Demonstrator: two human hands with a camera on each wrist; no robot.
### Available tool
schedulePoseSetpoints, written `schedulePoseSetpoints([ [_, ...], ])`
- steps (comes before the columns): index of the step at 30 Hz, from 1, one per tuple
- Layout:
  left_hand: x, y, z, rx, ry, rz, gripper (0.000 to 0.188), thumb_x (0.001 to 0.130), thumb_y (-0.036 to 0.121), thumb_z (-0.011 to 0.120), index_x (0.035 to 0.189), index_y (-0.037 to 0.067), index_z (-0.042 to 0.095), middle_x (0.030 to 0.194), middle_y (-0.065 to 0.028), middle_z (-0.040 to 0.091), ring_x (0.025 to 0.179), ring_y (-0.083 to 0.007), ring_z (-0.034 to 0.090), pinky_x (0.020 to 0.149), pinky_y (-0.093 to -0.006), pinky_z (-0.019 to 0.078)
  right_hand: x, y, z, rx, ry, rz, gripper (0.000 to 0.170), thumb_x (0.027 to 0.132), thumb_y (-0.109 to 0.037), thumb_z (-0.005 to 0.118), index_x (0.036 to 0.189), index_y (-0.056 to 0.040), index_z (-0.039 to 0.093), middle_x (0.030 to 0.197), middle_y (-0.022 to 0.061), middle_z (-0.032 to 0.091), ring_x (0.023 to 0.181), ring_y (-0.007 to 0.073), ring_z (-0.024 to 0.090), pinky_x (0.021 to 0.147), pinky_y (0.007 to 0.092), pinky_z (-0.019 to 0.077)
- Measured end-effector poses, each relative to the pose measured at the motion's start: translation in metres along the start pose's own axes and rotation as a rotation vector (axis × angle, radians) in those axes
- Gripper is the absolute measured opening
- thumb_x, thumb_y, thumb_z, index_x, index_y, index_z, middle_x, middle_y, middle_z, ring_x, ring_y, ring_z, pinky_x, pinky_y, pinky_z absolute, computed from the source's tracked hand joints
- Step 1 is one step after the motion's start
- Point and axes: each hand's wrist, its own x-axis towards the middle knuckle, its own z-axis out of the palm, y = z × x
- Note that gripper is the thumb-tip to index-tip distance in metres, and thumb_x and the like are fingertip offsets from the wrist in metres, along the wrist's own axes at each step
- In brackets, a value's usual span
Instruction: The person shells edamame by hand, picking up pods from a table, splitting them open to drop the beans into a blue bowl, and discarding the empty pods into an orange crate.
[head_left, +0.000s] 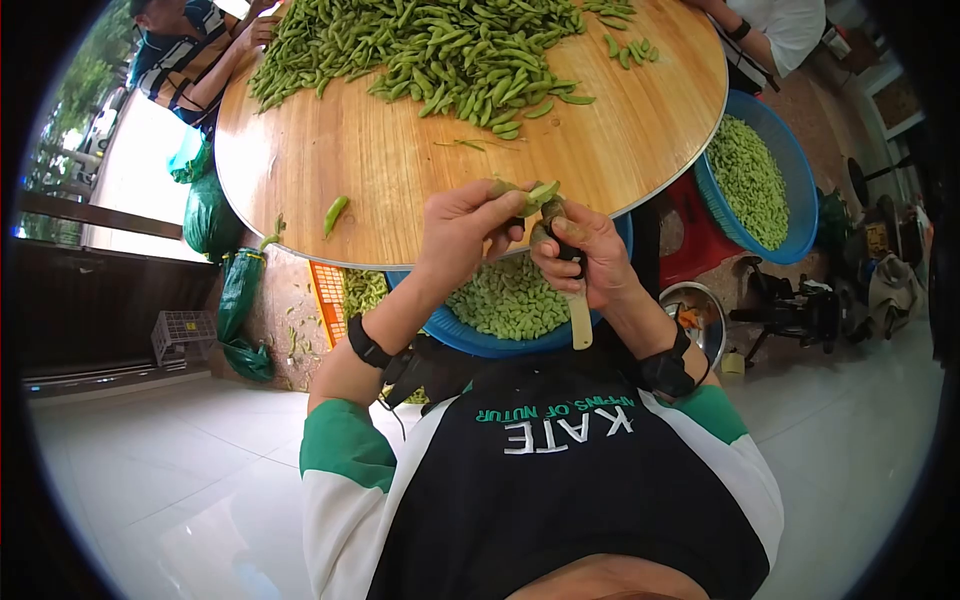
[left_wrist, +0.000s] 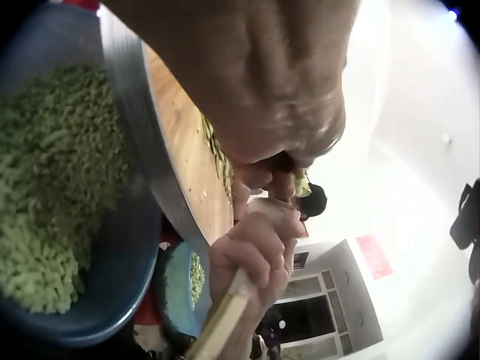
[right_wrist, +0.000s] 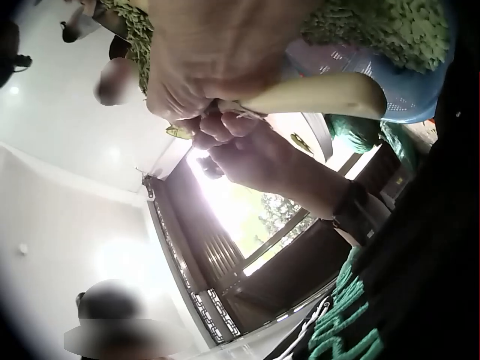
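Two hands meet above the near edge of a round wooden desk (head_left: pixel 350 150). The fingers of the left hand (head_left: pixel 463 228) pinch a green pod (head_left: pixel 541 193), which lies between both hands; those of the right hand (head_left: pixel 597 250) curl round a pale handle (head_left: pixel 581 322) that points down toward the person's lap. Below the hands, a blue basket (head_left: pixel 470 346) holds shelled beans (head_left: pixel 510 300). Across the desk spreads a large heap of pods (head_left: pixel 440 50), and one loose pod (head_left: pixel 335 215) lies near the left hand.
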Motion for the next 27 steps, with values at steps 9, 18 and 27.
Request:
schedulePoseSetpoints([
  [9, 0.000, -0.011, 0.004, 0.189, 0.029, 0.002, 0.012, 0.090, 0.010, 0.059, 0.089, -0.001, 0.062, 0.068, -0.0033, 0.062, 0.052, -0.0076, 0.055, 0.042, -0.0190, 0.0408, 0.001, 0.006, -0.006, -0.583, 0.137, -0.188, 0.036, 0.096, -0.011, 0.049, 0.131, -0.0011, 0.047, 0.079, 0.0037, 0.057, 0.049, 0.0050, 0.042, 0.041, 0.0184, 0.0337],
  [18, -0.020, -0.005, 0.002, 0.414, 0.042, -0.026, 0.009, 0.085, 0.005, 0.057, 0.089, -0.003, 0.060, 0.065, -0.0018, 0.060, 0.057, -0.0062, 0.055, 0.048, -0.0215, 0.0413, 0.011, 0.017, -0.003, -1.304, 0.340, -0.710, 0.025, 0.082, -0.003, 0.065, 0.105, 0.0004, 0.056, 0.080, 0.0073, 0.058, 0.060, 0.0135, 0.055, 0.052, 0.0274, 0.0433],
  [27, -0.034, -0.013, 0.000, 0.688, 0.042, 0.191, 0.009, 0.077, 0.003, 0.059, 0.079, -0.004, 0.055, 0.055, -0.0051, 0.047, 0.052, -0.0070, 0.040, 0.046, -0.0274, 0.0356, 0.008, 0.011, 0.003, -1.610, 0.072, -0.884, 0.034, 0.069, 0.004, 0.064, 0.102, 0.0020, 0.054, 0.081, 0.0153, 0.050, 0.066, 0.0321, 0.054, 0.057, 0.0355, 0.0456],
])
